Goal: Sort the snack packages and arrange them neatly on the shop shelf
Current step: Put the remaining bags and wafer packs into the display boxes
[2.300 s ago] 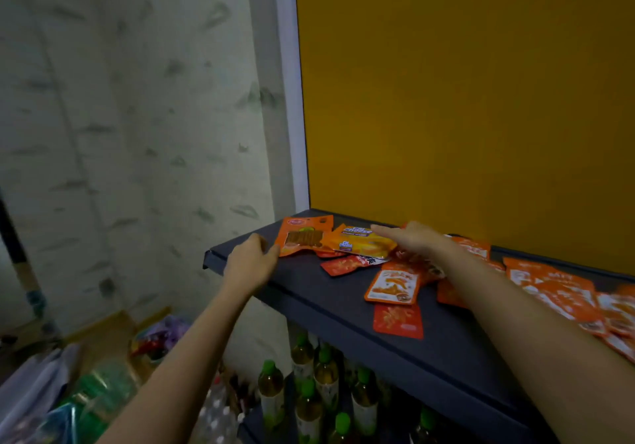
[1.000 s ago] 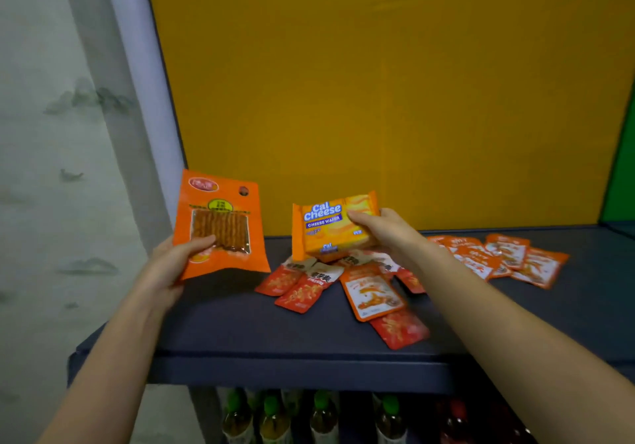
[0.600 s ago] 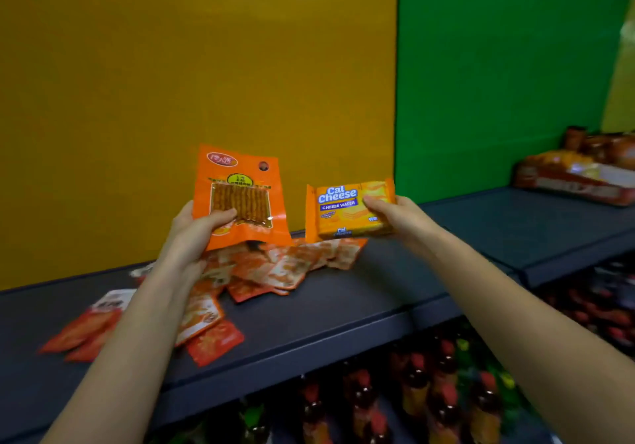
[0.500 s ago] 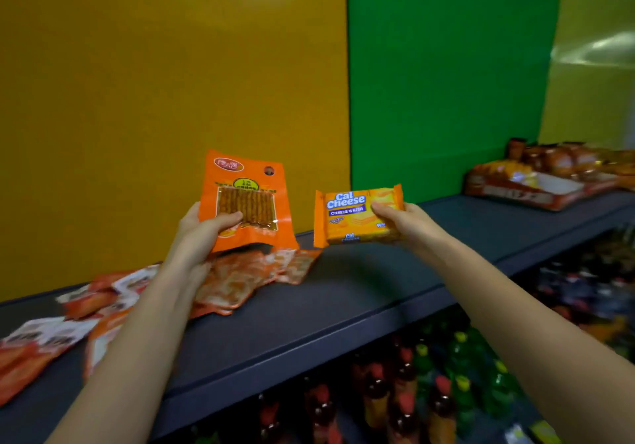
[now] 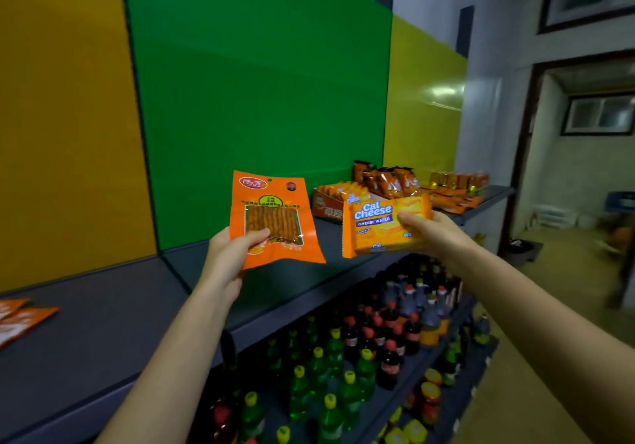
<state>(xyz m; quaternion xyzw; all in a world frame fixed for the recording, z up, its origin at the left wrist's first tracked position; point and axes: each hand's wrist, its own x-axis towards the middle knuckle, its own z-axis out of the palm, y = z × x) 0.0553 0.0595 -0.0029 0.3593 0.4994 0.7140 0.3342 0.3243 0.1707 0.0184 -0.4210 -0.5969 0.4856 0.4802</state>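
the left hand (image 5: 228,254) is curled round the lower left corner of a flat orange pouch (image 5: 275,216), thumb across its front, holding it upright; a clear window in the pouch shows thin brown sticks. the right hand (image 5: 434,232) pinches the right end of a yellow-orange cheese wafer pack (image 5: 381,227) marked "cal cheese", thumb on the front and fingers behind. the two packs are held in the air side by side, not touching, above the dark shelf (image 5: 120,306) and in front of a green back panel. at the near left edge of the shelf two loose orange packets (image 5: 20,316) lie flat, cut off by the frame. far to the right on the same shelf stand one open display box (image 5: 338,199) of orange packs, a row of brown-and-orange bags (image 5: 388,179) behind it, and more packs too blurred to count. on the lower shelves bottles (image 5: 343,357) stand in rows, too many to count. the sorting looks partly done: one pack of each kind is in hand, neither is placed yet, and the loose packets at left are not yet arranged.
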